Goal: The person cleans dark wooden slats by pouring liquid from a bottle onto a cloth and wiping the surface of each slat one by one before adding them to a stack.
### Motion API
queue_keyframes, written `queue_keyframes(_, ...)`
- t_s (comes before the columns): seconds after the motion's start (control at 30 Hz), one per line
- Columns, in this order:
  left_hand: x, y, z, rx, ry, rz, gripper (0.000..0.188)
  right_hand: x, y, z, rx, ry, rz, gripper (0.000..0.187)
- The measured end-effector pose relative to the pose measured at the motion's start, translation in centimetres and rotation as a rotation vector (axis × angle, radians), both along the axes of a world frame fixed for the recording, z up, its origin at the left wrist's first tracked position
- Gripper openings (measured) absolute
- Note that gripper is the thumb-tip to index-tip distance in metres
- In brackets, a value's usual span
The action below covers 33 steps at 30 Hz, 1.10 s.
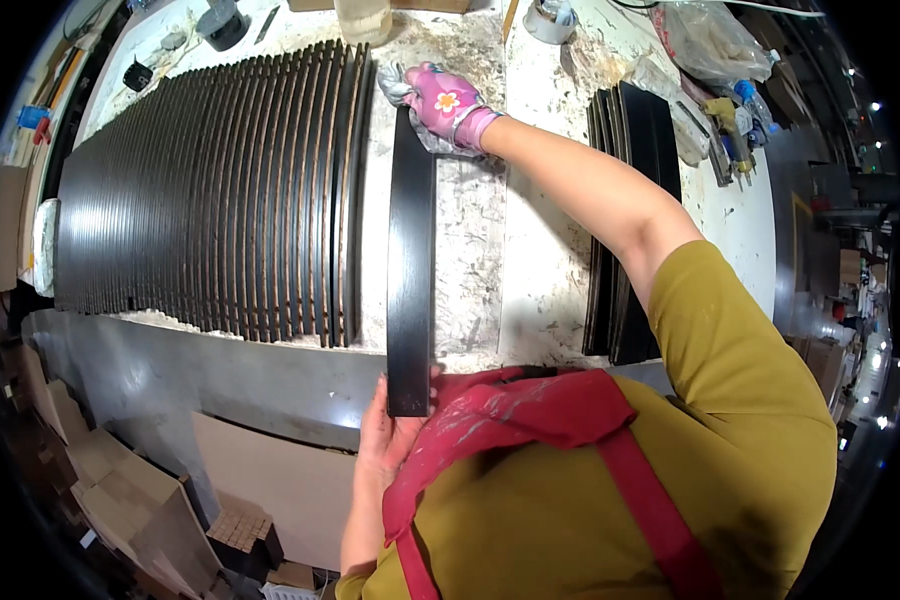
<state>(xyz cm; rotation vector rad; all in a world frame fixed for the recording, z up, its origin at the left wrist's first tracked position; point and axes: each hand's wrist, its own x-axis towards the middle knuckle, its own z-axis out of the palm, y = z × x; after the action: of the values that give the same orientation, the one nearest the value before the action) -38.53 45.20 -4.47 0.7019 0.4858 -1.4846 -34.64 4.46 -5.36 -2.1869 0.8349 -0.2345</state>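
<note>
A: Where is the dark strip (411, 270)?
B: In the middle, running from far to near over the stained white table (470, 270), its near end jutting past the near edge. I can't tell whether it lies flat or is lifted a little.
A: And the left hand (382, 435)?
B: Bare, at the strip's near end and partly beneath it. The thumb lies along the left side and fingertips show at the right, so the end is pinched between them.
A: The right hand (448, 100)?
B: It wears a pink glove (478, 128) with a flower on the back, and is at the strip's far end. The fingers are curled around a crumpled grey rag (397, 86); how tightly they press, I can't tell.
A: What's beside the strip?
B: To the left, a long row of dark boards (200, 190) standing on edge, closely packed. To the right, well apart, a smaller dark stack (655, 140).
A: Farther out?
B: A translucent container (363, 20) at the far side, a white tub (550, 22) right of it, and a clear plastic bag (715, 45) far right. Cardboard boxes (135, 500) sit near left, beyond the table.
</note>
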Motion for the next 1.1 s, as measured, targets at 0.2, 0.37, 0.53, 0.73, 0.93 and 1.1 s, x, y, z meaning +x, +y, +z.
queue_keyframes(0.2,0.8,0.8,-1.2,0.027,0.017,0.005,0.047,-2.3,9.8,1.2,-0.349,0.316,0.656,0.033)
queue_keyframes(0.37,1.3,0.9,-1.1,0.009,0.034,-0.017,0.047,1.9,-2.5,2.0,0.117,0.269,0.002,0.037)
queue_keyframes(0.53,1.6,0.6,-1.0,0.037,0.03,-0.01,0.046,0.3,0.2,1.0,0.63,-0.184,-0.065,0.019)
queue_keyframes(0.73,1.4,0.4,-0.7,0.002,0.022,-0.031,0.048,0.0,-2.8,1.3,-0.134,0.174,-0.036,0.03)
queue_keyframes(0.93,0.7,0.4,-0.1,0.002,0.016,-0.038,0.051,-3.5,4.0,2.9,-0.307,0.167,0.26,0.026)
queue_keyframes(1.1,0.5,0.2,-1.4,-0.238,0.339,0.191,0.058,-9.0,21.6,3.7,-0.218,0.058,0.902,0.029)
